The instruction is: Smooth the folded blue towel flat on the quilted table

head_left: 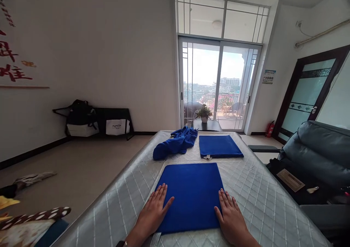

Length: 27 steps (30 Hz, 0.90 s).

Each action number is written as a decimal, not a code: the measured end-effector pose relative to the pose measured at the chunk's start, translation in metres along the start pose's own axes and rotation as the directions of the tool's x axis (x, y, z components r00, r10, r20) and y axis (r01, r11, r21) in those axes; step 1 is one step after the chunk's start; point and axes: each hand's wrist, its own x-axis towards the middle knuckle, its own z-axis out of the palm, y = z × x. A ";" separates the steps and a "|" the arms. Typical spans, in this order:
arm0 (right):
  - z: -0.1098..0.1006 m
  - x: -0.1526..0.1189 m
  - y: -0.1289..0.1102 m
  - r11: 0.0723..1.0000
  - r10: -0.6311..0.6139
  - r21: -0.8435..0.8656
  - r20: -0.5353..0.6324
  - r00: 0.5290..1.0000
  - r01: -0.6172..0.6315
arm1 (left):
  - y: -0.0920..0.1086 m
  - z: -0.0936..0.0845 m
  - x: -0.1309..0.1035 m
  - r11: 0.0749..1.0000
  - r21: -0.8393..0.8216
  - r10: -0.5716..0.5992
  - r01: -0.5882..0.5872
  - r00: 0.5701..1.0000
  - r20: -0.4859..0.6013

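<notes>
A flat, square blue cloth (193,196) lies in front of me, smooth, with a pale tag at its lower left corner. On its left edge rests my left hand (155,209), palm down with the fingers stretched out. My right hand (230,211) lies flat along the opposite edge, fingers extended and thumb on the fabric. Beyond it is a neatly squared blue folded cloth (221,146) with white tags at its near edge. To the left of that sits a crumpled blue cloth (176,143).
Everything blue lies on a silvery quilted mattress (254,188). A dark armchair (319,155) stands close on the right. Behind the far edge, a potted plant (204,112) stands on a small table before glass sliding doors. Bags (117,126) rest on a low bench at left.
</notes>
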 end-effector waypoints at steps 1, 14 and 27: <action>0.000 -0.001 0.000 1.000 -0.003 0.008 -0.007 1.000 0.003 | -0.003 0.002 -0.001 0.999 0.012 0.042 -0.042 0.999 -0.028; -0.002 -0.001 0.000 0.997 -0.035 0.074 0.002 0.999 0.035 | 0.165 -0.036 0.025 0.891 -0.234 0.414 -0.389 0.908 0.065; 0.002 0.004 0.003 0.996 -0.002 0.090 0.007 1.000 0.001 | 0.095 -0.035 0.011 0.979 -0.155 0.163 -0.132 0.964 0.209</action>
